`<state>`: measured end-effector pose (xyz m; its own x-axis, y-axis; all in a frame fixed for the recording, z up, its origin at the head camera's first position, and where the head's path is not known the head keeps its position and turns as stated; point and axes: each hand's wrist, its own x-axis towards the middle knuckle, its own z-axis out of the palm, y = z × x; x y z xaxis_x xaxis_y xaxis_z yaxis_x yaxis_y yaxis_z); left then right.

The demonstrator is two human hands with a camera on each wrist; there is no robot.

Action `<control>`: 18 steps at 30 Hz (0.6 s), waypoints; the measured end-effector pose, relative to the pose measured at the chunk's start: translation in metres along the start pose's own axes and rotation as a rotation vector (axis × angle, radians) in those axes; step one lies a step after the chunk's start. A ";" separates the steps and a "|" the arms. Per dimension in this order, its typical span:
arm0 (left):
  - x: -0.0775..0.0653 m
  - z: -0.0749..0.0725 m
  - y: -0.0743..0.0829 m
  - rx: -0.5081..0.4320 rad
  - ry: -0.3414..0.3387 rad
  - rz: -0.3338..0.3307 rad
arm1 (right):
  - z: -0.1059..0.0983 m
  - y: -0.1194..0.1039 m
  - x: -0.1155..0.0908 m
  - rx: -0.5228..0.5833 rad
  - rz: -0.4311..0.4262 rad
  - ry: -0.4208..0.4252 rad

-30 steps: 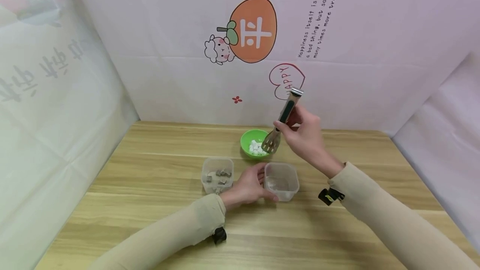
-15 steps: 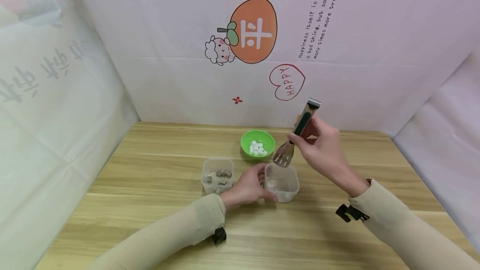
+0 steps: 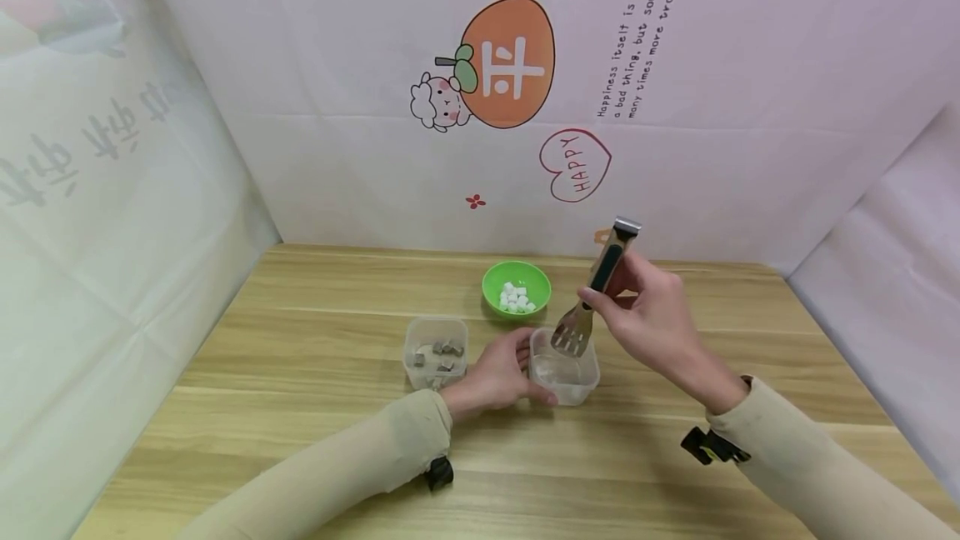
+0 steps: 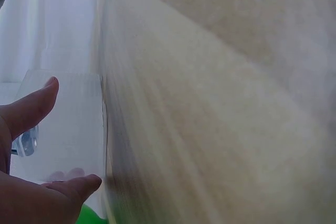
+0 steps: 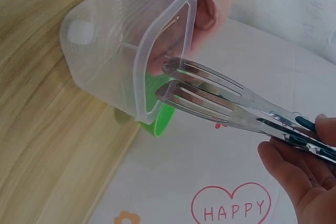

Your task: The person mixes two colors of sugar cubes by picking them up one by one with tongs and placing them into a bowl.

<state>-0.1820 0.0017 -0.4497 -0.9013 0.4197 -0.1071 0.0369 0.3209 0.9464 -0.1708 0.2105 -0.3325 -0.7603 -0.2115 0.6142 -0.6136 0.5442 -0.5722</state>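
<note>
My right hand (image 3: 651, 311) pinches a pair of metal tongs (image 3: 600, 282) with dark green grip inlays. Their slotted heads (image 5: 197, 90) point down at the mouth of a clear plastic container (image 3: 581, 390), slightly apart, with nothing plainly seen between them. My left hand (image 3: 495, 372) holds that container from its left side, thumb in front and fingers behind. The left wrist view shows the thumb (image 4: 39, 103) along the translucent wall. Inside the container, a whitish patch (image 5: 81, 32) shows at the bottom; I cannot tell what it is.
A green bowl (image 3: 491, 300) with several white cubes (image 3: 513, 298) stands behind the containers. Left of my left hand is a second clear container (image 3: 411, 340) holding several grey metallic cubes (image 3: 447, 347). The wooden table (image 3: 300, 407) meets a printed white backdrop (image 3: 360, 182) at its back edge.
The tongs have moved from over the green bowl rightward and toward me, then lower, to the mouth of the right container. My left hand and both containers stay in place.
</note>
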 end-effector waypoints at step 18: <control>-0.002 -0.001 0.001 -0.015 -0.007 0.021 | 0.005 0.008 -0.008 -0.017 0.034 -0.112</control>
<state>-0.1801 0.0003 -0.4482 -0.8974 0.4320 -0.0892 0.0493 0.2992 0.9529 -0.1711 0.2123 -0.3446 -0.8005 -0.2817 0.5290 -0.5839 0.5658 -0.5822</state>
